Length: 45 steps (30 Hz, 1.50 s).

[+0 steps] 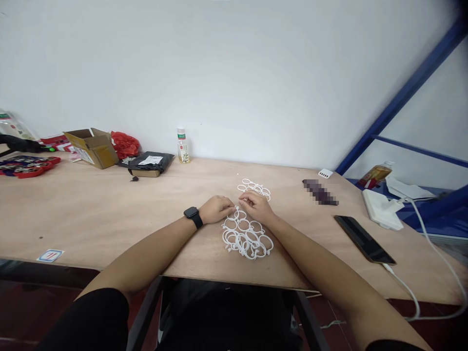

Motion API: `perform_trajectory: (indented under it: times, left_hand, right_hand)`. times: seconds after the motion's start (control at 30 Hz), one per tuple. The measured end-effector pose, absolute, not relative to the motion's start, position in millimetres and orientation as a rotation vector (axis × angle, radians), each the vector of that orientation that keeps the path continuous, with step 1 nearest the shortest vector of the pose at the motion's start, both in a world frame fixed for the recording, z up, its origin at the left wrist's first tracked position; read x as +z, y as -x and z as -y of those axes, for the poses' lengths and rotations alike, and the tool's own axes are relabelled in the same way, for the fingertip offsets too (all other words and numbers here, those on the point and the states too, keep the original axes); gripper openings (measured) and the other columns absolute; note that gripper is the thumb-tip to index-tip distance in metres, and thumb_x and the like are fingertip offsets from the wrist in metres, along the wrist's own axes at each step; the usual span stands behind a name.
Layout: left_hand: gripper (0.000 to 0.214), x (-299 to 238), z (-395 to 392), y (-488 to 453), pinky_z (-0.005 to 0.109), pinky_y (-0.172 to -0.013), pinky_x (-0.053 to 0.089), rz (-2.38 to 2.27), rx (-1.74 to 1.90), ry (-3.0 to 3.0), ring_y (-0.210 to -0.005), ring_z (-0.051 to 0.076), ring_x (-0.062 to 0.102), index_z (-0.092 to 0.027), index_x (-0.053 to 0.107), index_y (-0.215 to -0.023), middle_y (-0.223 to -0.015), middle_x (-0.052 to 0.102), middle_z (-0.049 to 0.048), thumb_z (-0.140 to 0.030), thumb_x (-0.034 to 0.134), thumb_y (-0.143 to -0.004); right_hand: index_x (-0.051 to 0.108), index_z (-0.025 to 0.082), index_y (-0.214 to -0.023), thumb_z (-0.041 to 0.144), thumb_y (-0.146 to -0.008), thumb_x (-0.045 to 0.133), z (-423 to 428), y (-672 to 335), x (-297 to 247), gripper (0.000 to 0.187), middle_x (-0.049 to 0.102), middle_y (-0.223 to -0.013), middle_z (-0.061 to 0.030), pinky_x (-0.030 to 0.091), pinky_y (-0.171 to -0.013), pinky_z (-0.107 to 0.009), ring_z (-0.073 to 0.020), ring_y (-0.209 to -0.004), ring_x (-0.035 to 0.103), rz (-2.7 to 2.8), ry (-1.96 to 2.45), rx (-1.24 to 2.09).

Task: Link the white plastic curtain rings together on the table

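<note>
A cluster of linked white plastic rings lies on the wooden table in front of me. A smaller group of white rings lies just behind my hands. My left hand, with a black watch on the wrist, has its fingers curled and pinches the top of the ring cluster. My right hand is also closed, fingertips meeting the left hand's over the same rings.
A black phone on a white cable lies at the right, with a white charger block behind it. A small bottle stands at the wall. A cardboard box, black parcel and red bag sit far left.
</note>
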<state>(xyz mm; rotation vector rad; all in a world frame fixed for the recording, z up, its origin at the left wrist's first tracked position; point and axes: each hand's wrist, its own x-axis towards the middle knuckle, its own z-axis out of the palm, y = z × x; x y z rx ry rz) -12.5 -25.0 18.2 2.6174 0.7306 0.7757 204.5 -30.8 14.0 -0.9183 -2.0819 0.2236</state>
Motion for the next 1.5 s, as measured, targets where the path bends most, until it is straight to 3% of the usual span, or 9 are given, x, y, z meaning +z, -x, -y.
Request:
perform_trajectory:
  times: [0.17,0.47,0.67,1.07,1.4,1.5]
  left_hand:
    - [0.031,21,26,13,0.027,-0.078,0.044,-0.846,0.894,-2.550,-0.076,0.016,0.063,-0.017,0.070,-0.091,-0.084,0.072,0.0049,-0.038,0.048,-0.095]
    - [0.032,17,28,13,0.027,-0.075,0.047,-0.816,0.994,-2.203,-0.080,0.016,0.063,-0.016,0.070,-0.094,-0.089,0.072,0.0062,-0.043,0.054,-0.091]
    - [0.043,13,24,8,0.022,-0.062,0.043,-0.647,0.835,-1.637,-0.061,0.009,0.054,-0.009,0.068,-0.081,-0.068,0.065,0.0028,-0.051,0.067,-0.080]
    - [0.041,13,23,14,0.022,-0.063,0.042,-0.564,0.722,-1.290,-0.061,0.009,0.056,-0.009,0.070,-0.079,-0.069,0.068,0.0034,-0.041,0.087,-0.059]
    - [0.044,13,24,12,0.022,-0.063,0.042,-0.567,0.680,-1.311,-0.060,0.009,0.056,-0.009,0.068,-0.077,-0.066,0.066,0.0024,-0.044,0.087,-0.059]
    - [0.046,13,23,9,0.026,-0.066,0.045,-0.615,0.730,-1.453,-0.064,0.011,0.058,-0.009,0.067,-0.084,-0.071,0.067,0.0047,-0.051,0.078,-0.069]
  right_hand:
    - [0.071,0.021,-0.092,0.025,-0.091,0.055,37,-201,19,0.017,0.068,-0.077,-0.0027,0.047,-0.067,-0.029,-0.0152,-0.069,0.060,2.158,0.885,0.274]
    - [0.071,0.024,-0.099,0.030,-0.094,0.054,38,-199,22,0.019,0.072,-0.089,-0.0045,0.050,-0.073,-0.031,-0.0176,-0.079,0.065,2.178,0.810,0.306]
    - [0.069,0.023,-0.097,0.029,-0.097,0.050,42,-198,24,0.020,0.072,-0.091,-0.0048,0.050,-0.076,-0.032,-0.0178,-0.084,0.065,2.234,0.787,0.170]
    - [0.066,0.024,-0.099,0.026,-0.096,0.047,50,-193,28,0.019,0.071,-0.092,-0.0060,0.053,-0.078,-0.033,-0.0187,-0.087,0.066,2.304,0.617,0.008]
    - [0.063,0.022,-0.093,0.022,-0.096,0.045,53,-191,28,0.019,0.069,-0.085,-0.0064,0.050,-0.068,-0.030,-0.0181,-0.080,0.064,2.323,0.578,-0.077]
    - [0.063,0.022,-0.094,0.024,-0.097,0.044,48,-193,25,0.019,0.069,-0.086,-0.0060,0.050,-0.070,-0.030,-0.0178,-0.079,0.063,2.302,0.659,-0.048]
